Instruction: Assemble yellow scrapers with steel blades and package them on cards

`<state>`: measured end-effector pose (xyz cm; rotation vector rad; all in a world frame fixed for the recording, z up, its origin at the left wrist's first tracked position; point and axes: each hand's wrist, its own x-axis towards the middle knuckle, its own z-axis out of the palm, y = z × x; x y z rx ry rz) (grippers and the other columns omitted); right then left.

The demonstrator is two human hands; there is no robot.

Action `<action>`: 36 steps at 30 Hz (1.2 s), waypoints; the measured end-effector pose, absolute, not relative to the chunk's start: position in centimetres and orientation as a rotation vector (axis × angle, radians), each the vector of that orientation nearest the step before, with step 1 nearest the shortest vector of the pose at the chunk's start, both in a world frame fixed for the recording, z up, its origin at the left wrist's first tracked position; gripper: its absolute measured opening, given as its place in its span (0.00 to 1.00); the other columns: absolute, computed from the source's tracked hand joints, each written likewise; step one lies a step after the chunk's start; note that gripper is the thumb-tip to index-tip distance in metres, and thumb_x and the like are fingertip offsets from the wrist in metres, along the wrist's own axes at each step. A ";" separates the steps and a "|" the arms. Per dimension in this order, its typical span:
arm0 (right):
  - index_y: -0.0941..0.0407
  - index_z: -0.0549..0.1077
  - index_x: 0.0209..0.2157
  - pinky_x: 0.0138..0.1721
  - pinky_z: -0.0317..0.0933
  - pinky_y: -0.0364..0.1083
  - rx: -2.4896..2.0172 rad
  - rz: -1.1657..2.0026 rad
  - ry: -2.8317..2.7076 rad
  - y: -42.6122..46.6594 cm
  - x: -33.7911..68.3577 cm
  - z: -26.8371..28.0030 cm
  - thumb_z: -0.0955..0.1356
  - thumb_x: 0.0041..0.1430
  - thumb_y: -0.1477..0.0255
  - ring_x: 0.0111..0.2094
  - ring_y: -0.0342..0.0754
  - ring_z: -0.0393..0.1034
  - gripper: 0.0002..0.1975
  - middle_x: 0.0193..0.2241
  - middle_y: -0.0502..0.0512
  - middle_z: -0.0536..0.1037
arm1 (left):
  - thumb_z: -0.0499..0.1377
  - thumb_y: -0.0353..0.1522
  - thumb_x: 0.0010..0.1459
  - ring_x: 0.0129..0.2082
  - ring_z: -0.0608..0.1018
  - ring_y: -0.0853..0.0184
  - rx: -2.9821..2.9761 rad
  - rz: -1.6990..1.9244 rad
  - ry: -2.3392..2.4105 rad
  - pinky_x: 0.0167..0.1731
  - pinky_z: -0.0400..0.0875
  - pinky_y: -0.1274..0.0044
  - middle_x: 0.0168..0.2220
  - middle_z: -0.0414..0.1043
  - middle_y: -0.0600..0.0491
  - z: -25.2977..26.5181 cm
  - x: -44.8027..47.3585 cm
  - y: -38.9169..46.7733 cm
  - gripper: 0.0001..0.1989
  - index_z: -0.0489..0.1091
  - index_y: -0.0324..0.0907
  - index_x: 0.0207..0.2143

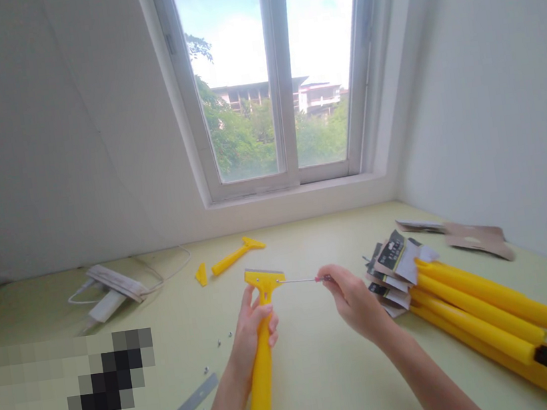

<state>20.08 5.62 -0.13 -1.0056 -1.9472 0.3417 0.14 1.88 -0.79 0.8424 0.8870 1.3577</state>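
Holding the yellow scraper tight in left grip, pinching the screwdriver in right grip, seemingly working a screw; probably needing steady turning next.

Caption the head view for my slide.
Left hand grips a yellow scraper while the right hand holds a screwdriver to its head; a metal strip lies nearby.

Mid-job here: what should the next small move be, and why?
Probably check that the screwdriver is seated before turning it. The right hand holds its tip at the right side of the head of the yellow scraper, which the left hand grips; this view doesn't show whether the tip is engaged.
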 end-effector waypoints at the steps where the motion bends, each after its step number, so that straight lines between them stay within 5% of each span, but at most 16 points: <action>1: 0.55 0.64 0.33 0.37 0.58 0.46 -1.004 0.336 -1.950 5.6 20.1 -0.1 0.56 0.56 0.77 0.34 0.48 0.63 0.08 0.31 0.55 0.69 | 0.55 0.30 0.46 0.10 0.59 0.81 0.843 1.358 0.890 0.08 0.53 0.87 0.22 0.56 0.63 -0.8 0.2 1.9 0.25 0.50 0.50 0.47; 30: 0.54 0.68 0.35 0.37 0.60 0.44 -0.979 0.253 -2.069 5.2 20.7 0.5 0.58 0.57 0.74 0.36 0.46 0.65 0.10 0.32 0.54 0.72 | 0.52 0.29 0.47 0.14 0.58 0.80 0.950 1.361 1.055 0.10 0.52 0.88 0.22 0.55 0.62 0.7 1.1 0.6 0.23 0.52 0.50 0.47; 36: 0.55 0.67 0.35 0.24 0.56 0.40 -1.099 0.267 -2.033 4.7 20.6 0.8 0.57 0.59 0.69 0.22 0.41 0.64 0.11 0.23 0.49 0.71 | 0.51 0.29 0.47 0.14 0.59 0.80 1.000 1.336 1.034 0.10 0.53 0.87 0.27 0.59 0.59 0.3 1.1 0.7 0.22 0.52 0.48 0.46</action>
